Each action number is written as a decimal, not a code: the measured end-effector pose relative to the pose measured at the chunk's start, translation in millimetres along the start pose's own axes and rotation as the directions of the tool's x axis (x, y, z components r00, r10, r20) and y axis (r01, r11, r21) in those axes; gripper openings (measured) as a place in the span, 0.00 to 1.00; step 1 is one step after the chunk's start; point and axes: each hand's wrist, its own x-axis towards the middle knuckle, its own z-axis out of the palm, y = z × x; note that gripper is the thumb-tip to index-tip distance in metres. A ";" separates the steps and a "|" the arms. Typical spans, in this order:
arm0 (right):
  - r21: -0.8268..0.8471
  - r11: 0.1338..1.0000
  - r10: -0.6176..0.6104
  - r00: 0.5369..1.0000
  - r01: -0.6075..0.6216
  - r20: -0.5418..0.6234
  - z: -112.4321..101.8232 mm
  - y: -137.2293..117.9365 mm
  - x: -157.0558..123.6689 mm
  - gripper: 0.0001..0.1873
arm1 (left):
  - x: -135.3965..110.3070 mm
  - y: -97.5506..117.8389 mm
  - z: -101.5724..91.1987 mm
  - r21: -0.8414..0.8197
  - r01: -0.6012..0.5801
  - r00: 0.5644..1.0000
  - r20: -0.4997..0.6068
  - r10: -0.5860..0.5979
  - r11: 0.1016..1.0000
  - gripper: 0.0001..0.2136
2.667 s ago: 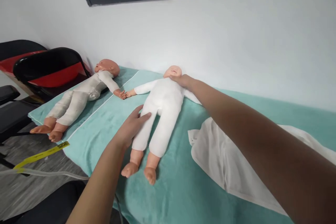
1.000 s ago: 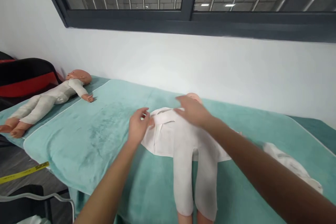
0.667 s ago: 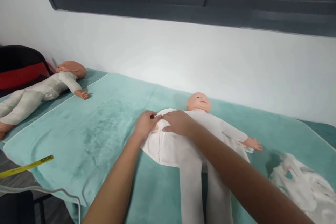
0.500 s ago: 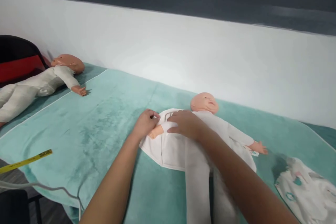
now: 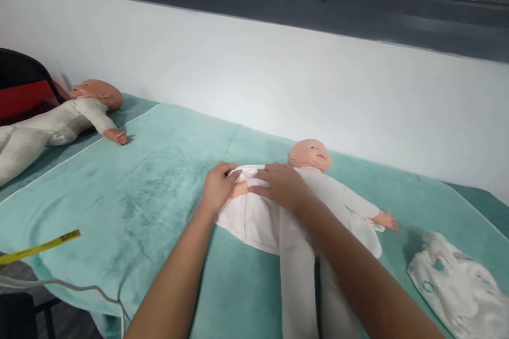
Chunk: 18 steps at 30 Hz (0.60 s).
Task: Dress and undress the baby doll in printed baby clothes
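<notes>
A baby doll (image 5: 310, 154) with a pale head and white cloth body lies face up on a spread-out white baby garment (image 5: 258, 233). My left hand (image 5: 218, 186) is closed on the garment's left edge, beside the doll's forearm (image 5: 239, 189). The doll's fingers on that side are hidden behind my hand. Across the doll's upper arm lies my right hand (image 5: 284, 183), thumb on the near side and fingers on the far side, closed around the arm. The doll's other arm (image 5: 385, 220) stretches out to the right.
A second doll (image 5: 51, 122) lies at the far left near a red and black chair (image 5: 24, 85). A crumpled printed baby cloth (image 5: 453, 280) rests at the right. A green blanket (image 5: 159, 169) covers the table. Yellow tape (image 5: 43, 248) and a cable (image 5: 79, 287) are at the front left.
My left hand has closed in over the doll's hand, and the garment edge is drawn up and inward there. My right hand stays at the arm. The view has shifted slightly.
</notes>
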 end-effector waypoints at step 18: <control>0.044 0.962 0.274 0.937 -0.271 -0.216 -6.1 11.6 -15.4 0.18 | -9.1 19.1 -10.1 -0.861 0.502 0.774 0.408 -0.484 0.077 0.07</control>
